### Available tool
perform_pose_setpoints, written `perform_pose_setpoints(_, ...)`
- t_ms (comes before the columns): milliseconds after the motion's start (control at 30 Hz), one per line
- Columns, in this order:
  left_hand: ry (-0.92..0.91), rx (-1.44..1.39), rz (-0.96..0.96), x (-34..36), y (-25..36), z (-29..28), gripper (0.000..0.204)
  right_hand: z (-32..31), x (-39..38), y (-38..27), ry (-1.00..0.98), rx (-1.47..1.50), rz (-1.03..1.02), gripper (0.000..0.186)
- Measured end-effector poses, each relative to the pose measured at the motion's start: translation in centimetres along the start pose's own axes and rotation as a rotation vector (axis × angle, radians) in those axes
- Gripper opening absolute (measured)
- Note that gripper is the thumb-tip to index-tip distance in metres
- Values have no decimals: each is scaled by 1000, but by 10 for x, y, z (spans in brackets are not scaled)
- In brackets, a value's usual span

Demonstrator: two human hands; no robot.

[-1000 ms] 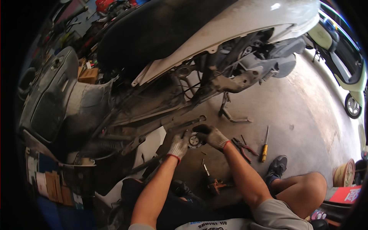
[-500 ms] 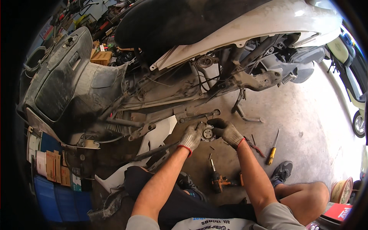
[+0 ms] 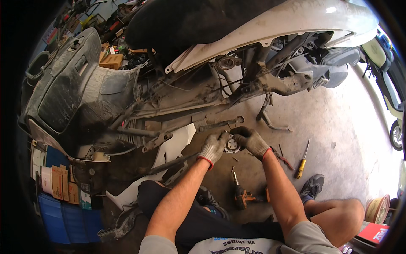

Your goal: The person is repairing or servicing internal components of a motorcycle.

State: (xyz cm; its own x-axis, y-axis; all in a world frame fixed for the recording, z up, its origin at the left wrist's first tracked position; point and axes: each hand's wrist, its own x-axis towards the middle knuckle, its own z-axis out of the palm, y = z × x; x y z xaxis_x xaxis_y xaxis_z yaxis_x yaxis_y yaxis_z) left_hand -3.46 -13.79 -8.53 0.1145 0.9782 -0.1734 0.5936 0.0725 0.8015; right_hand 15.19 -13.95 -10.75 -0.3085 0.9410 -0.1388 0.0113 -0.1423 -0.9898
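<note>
My left hand (image 3: 214,147), in a grey-white knit work glove with a red cuff, pinches the left edge of a small round metal part (image 3: 232,145). Several holes show in its disc-like face, and its rim is pale and uneven. My right hand (image 3: 252,143), gloved the same way, has its fingers bent against the part's upper right side. Both hands hold it just above the concrete floor, below the stripped frame (image 3: 186,109) of a scooter. Fingertips partly cover its upper edge.
A cordless drill (image 3: 242,198) with a long socket lies between my feet. To the right are a yellow-handled screwdriver (image 3: 301,168) and red-handled pliers (image 3: 286,162). White body panels (image 3: 169,154) lie at left. The kickstand (image 3: 270,120) reaches down nearby. Cardboard boxes (image 3: 59,183) stand far left.
The round part has shifted slightly right and is turned a little, so its face shows more fully. Both hands stay on it. The whole view has shifted slightly.
</note>
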Motion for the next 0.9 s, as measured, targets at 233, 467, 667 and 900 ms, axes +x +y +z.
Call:
perform_pose_setpoints(233, -6, -165, -72, -2, 8, -3, 35, 0, -2, -3, 0, -29, -44, 34)
perform_pose_setpoints(467, 117, -235, -163, 2, 6, -5, 39, 2, 0, 2, -53, 190, -14, 45)
perform_pose_setpoints(667, 221, -225, -103, 5, -4, -3, 40, 10, -2, -2, -52, 239, -5, 56)
perform_pose_setpoints(900, 208, -256, -129, 10, -14, -5, 39, 14, -1, -5, -18, 202, -8, 58)
